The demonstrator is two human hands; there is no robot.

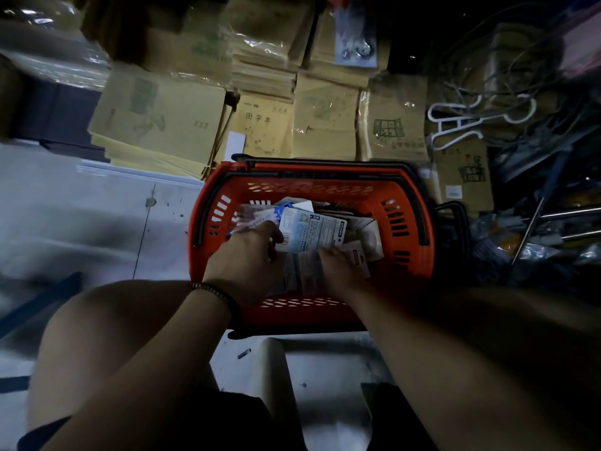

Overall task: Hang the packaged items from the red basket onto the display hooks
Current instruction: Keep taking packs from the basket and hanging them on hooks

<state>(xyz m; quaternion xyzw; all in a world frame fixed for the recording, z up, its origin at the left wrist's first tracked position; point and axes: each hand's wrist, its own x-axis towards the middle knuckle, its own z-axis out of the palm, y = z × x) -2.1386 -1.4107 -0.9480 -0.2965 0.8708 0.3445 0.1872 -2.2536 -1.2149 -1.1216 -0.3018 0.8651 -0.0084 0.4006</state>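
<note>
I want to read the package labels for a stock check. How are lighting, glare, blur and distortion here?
Head view: dim overall, corners near black; glare on the plastic-wrapped notebook stacks; wide-angle bend bows the red basket rim; left edge smeared by blur; print on the blue-and-white package too soft to read.

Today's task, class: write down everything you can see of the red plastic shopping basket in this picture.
The red plastic shopping basket is rectangular with rounded corners and slotted walls. Its black handles lie folded down along the rim. It stands upright, low in front of the person, just before stacked brown exercise books. Inside lies a loose heap of flat packaged cards. The left hand grips some; the right hand reaches in beside it.
</note>
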